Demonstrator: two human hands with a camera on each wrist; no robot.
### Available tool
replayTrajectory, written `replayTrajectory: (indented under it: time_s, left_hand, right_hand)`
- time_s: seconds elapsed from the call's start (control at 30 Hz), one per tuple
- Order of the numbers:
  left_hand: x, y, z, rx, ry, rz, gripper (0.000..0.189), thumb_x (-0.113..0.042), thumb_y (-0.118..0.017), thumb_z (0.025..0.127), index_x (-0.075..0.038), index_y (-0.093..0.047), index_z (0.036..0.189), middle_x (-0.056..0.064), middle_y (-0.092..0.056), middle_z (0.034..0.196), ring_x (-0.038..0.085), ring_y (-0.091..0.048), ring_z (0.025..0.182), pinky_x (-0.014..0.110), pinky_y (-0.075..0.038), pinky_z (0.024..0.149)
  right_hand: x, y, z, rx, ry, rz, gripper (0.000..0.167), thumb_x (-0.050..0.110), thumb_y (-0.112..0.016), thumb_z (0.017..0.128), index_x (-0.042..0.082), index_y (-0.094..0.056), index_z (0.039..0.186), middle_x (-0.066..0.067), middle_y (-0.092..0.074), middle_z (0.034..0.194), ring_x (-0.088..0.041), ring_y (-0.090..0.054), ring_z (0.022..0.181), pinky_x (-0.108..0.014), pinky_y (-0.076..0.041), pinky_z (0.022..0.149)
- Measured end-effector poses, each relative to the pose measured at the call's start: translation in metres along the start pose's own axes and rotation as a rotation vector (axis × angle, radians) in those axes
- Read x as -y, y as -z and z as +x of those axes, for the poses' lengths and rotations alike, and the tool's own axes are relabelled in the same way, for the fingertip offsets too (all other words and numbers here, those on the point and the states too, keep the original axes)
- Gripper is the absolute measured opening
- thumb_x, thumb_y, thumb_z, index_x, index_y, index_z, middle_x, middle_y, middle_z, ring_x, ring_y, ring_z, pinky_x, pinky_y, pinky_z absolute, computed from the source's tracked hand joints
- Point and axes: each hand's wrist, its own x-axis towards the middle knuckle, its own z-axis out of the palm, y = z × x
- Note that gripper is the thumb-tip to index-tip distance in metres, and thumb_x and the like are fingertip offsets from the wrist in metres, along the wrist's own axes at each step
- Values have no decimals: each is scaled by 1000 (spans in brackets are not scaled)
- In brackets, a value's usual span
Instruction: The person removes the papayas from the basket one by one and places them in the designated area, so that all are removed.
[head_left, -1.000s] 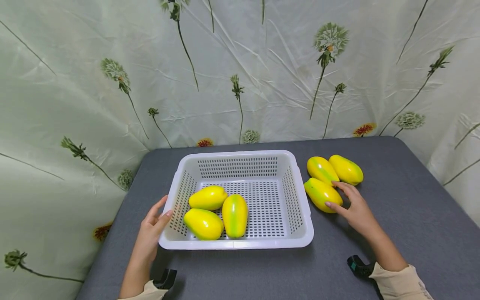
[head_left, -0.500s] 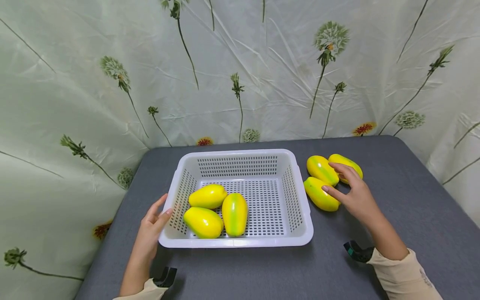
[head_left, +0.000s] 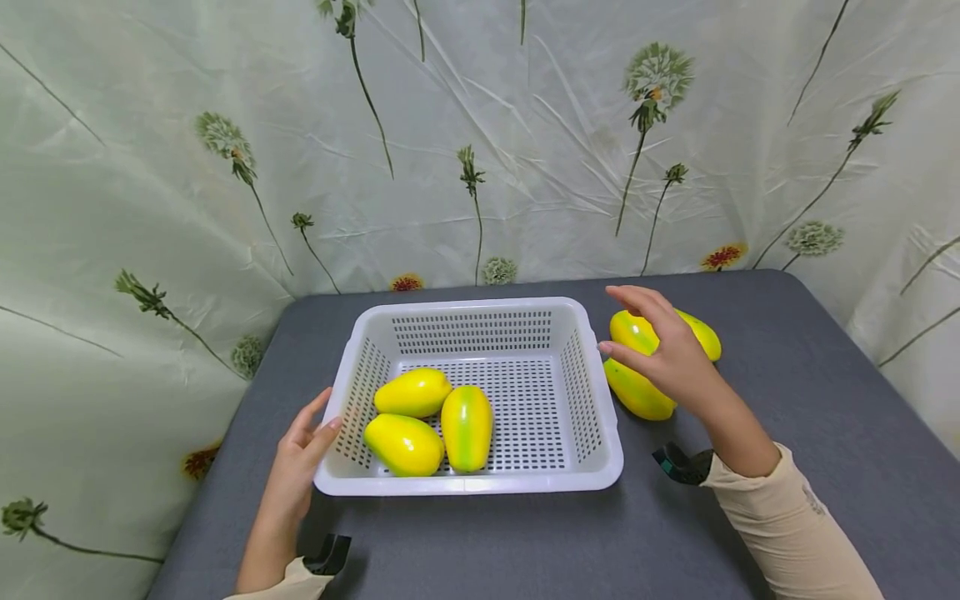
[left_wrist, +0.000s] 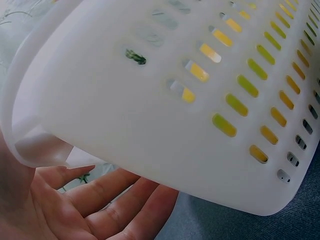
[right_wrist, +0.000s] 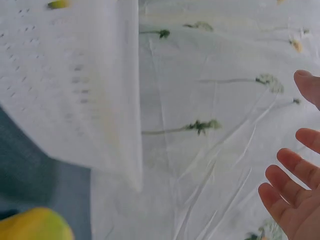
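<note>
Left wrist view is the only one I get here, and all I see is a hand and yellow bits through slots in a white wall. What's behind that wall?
Observer: Three yellow fruits lie in the white basket, grouped toward its left side.

Visitor: Neat! And the person's other hand, is it carrying something?

Observer: No, the right hand is raised with its fingers spread and holds nothing.

Visitor: Is there any more fruit that didn't make it inside?

Observer: Yes, three more fruits lie on the grey table, just right of the basket, partly hidden by that hand in the head view.
</note>
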Motion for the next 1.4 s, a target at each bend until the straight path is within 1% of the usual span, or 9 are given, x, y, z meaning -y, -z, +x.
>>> replayTrajectory:
  time_s: [0.1,0.23,0.37,0.5,0.73,0.87,1.0,1.23,1.4]
  left_hand:
    - [0,0,0,0,-2,1,56,-28,-50,93,-18,-26,142,25,-44,127,10,-61,83,41,-53,60]
    - [0,0,-1,-8,7,9,56,-28,-50,93,-18,-26,142,26,-44,126,10,-62,82,40,-53,59]
    - [0,1,-1,-11,15,10,56,-28,-50,92,-17,-26,142,26,-44,126,10,-62,81,41,-53,59]
    - [-1,2,0,-10,11,9,56,-29,-51,92,-17,-27,142,27,-44,126,9,-61,81,40,-53,60]
    - [0,1,1,-7,0,3,56,-29,-51,92,-17,-27,141,27,-44,125,10,-62,81,41,-53,59]
    - [0,1,1,-4,3,-3,56,-28,-51,92,-17,-27,141,28,-44,125,11,-62,81,41,-53,59]
    - [0,-1,1,1,5,-9,56,-28,-51,92,-17,-27,141,27,-44,125,11,-62,81,41,-53,59]
    - [0,0,-1,-8,27,-3,57,-29,-51,92,-18,-25,142,26,-43,127,10,-62,81,39,-53,60]
    - [-1,0,0,-3,18,-1,57,-29,-50,93,-19,-25,142,25,-43,128,9,-61,82,39,-53,60]
  right_hand:
    - [8,-4,10,17,60,-2,63,13,-72,76,9,-43,132,-10,-39,132,-31,-40,112,-54,-35,91]
    - [17,-13,25,69,102,3,63,18,-72,77,11,-42,133,-9,-39,133,-29,-40,114,-52,-35,91]
    - [22,-29,39,137,136,28,64,21,-71,78,10,-41,133,-8,-39,133,-26,-38,117,-51,-34,93]
    - [23,-49,52,207,166,66,62,21,-70,79,8,-42,133,-8,-40,132,-27,-40,115,-46,-36,92]
    - [25,-79,65,331,143,89,61,28,-67,81,11,-41,133,-5,-39,133,-25,-41,115,-41,-40,90]
    - [24,-94,68,408,120,103,63,32,-67,81,12,-40,134,-3,-41,132,-21,-40,117,-39,-39,93]
    - [21,-107,67,486,103,112,63,32,-66,81,12,-40,134,-3,-42,132,-23,-41,117,-40,-38,94]
    - [18,-122,66,615,79,125,63,32,-67,81,11,-39,134,-3,-42,133,-22,-41,117,-37,-38,94]
    - [16,-130,65,742,48,119,63,32,-66,81,12,-39,134,-2,-41,134,-23,-41,117,-39,-38,94]
